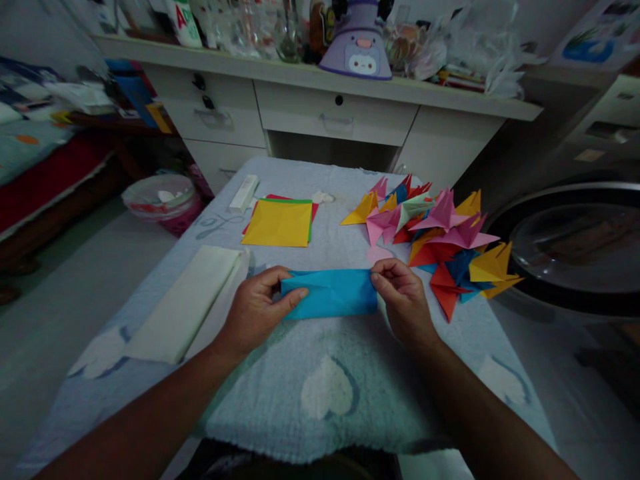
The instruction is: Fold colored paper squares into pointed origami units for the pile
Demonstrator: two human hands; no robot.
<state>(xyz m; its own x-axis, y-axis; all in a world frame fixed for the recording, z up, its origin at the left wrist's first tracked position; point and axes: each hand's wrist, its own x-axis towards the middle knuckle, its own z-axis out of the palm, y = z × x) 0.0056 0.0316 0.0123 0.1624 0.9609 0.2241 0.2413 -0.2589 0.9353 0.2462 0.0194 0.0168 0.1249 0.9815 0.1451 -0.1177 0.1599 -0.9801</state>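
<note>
A sheet of blue origami paper (333,293), folded into a wide rectangle with faint creases, is held above the cloth-covered table. My left hand (263,303) pinches its left end, thumb on the near face and fingers behind. At the upper right corner, the thumb and fingertips of my right hand (403,293) are closed on the edge. Beyond the paper lies a small stack of square sheets, yellow (277,223) on top with green and red edges showing. A heap of folded paper cranes (445,230) in pink, yellow, red and blue sits to the right.
A folded whitish cloth or paper (187,303) and a small white box (244,193) lie on the table's left. A lined bin (163,200) stands on the floor at left. White drawers (330,120) stand behind; a front-loading washing machine (565,247) is at right.
</note>
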